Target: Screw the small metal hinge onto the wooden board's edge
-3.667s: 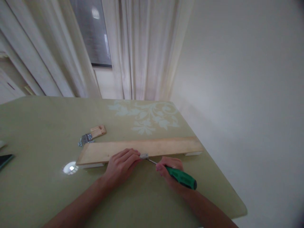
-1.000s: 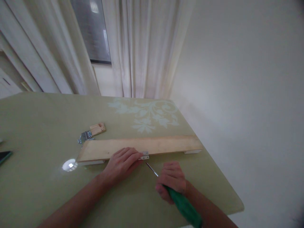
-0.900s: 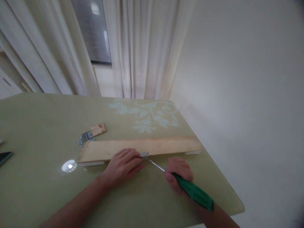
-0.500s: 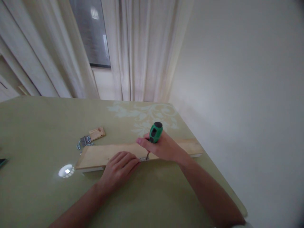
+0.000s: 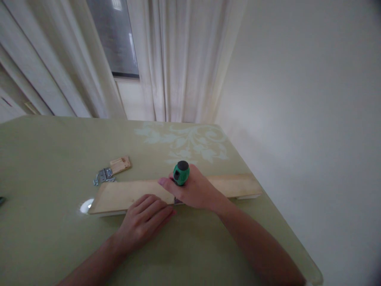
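My right hand (image 5: 192,188) is closed around a screwdriver (image 5: 181,173) with a green and black handle. The tool stands nearly upright over the near edge of a long wooden board (image 5: 125,193), its shaft mostly hidden behind the hand. Beneath it, a small metal hinge (image 5: 177,200) shows in part at that edge. To the left, my left hand (image 5: 145,217) is bent over the same edge and grips the board, its fingers close together beside the hinge. Its thumb is out of sight.
Beyond the board's left end lie another metal hinge (image 5: 104,174), several loose screws (image 5: 95,180) and a small wooden piece (image 5: 120,164). The green table (image 5: 59,151) meets a white wall (image 5: 297,119) on the right. Curtains (image 5: 184,59) hang behind.
The screwdriver and my right hand have shifted left and slightly down, and the tool now stands straighter. My left hand has slipped a little left and down along the board's edge.
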`<state>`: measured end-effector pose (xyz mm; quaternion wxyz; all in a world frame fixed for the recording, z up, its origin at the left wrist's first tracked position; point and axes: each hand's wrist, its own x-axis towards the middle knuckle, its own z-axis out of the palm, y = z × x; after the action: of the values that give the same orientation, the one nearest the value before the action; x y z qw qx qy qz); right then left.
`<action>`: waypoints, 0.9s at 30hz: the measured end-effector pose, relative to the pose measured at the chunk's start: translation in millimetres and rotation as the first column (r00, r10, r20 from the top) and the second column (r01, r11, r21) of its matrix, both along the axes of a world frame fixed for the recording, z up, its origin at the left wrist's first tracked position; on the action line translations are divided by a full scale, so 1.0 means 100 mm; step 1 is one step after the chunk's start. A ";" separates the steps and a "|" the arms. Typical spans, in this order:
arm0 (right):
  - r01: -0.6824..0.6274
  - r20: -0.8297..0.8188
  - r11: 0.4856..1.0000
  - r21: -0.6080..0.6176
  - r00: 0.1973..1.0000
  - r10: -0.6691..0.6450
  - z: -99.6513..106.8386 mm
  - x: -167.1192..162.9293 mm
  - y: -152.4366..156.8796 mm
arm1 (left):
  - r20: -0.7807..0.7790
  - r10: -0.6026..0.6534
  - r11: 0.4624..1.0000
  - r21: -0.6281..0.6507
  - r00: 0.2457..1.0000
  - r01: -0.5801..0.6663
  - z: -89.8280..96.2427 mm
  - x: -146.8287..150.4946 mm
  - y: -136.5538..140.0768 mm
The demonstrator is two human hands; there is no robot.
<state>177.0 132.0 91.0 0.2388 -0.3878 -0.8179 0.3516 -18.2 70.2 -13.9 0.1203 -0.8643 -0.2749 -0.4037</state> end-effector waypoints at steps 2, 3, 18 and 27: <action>0.000 -0.008 1.000 0.018 1.000 0.000 0.02 0.02 0.00 | -0.004 0.046 0.999 -0.002 0.999 -0.046 -0.04 -0.03 0.02; -0.002 -0.019 1.000 0.019 1.000 0.002 0.03 0.04 0.01 | -0.007 0.062 0.998 -0.010 0.998 -0.062 -0.06 -0.04 0.03; -0.059 0.037 0.998 -0.018 0.998 0.060 0.01 -0.01 0.01 | 0.004 0.094 0.994 -0.059 0.996 -0.094 -0.09 -0.05 0.06; -0.276 0.158 0.961 0.032 0.950 0.268 0.09 0.06 -0.02 | 0.000 0.121 0.993 -0.001 0.993 -0.121 -0.08 -0.06 0.08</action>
<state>183.3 130.2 99.8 0.1353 -0.2905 -0.8886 0.3282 -24.0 78.6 -22.1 0.1440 -0.8460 -0.3271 -0.3957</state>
